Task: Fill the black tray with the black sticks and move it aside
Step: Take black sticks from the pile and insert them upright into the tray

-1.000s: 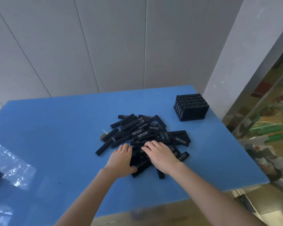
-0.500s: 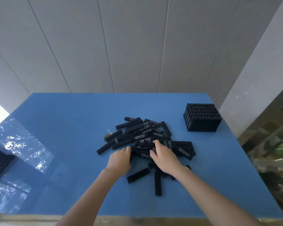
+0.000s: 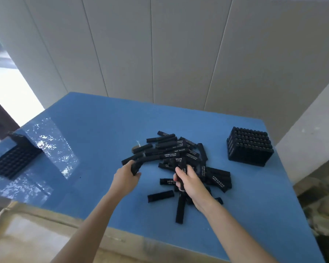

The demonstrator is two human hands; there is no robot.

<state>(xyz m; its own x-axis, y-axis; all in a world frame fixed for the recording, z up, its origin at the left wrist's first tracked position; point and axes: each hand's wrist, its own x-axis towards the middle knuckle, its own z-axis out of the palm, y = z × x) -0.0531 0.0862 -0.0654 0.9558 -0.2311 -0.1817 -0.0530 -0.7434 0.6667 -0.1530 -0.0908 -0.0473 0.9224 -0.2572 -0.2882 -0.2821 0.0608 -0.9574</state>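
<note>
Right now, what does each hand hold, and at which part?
The left hand grips a black stick at its near end; the right hand grips a second stick around its lower half.

A flat blue table top (image 3: 95,130) stood against a pale grey panelled wall (image 3: 160,54), a white square pillar (image 3: 310,133) at its right corner. Mottled bright reflections (image 3: 51,143) lay across the table's glossy left side.

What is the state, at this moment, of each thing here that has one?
left hand, gripping sticks
right hand, gripping a stick bundle
stick pile, loose, jumbled on the blue table
right tray, full of upright sticks
left tray, empty
</note>
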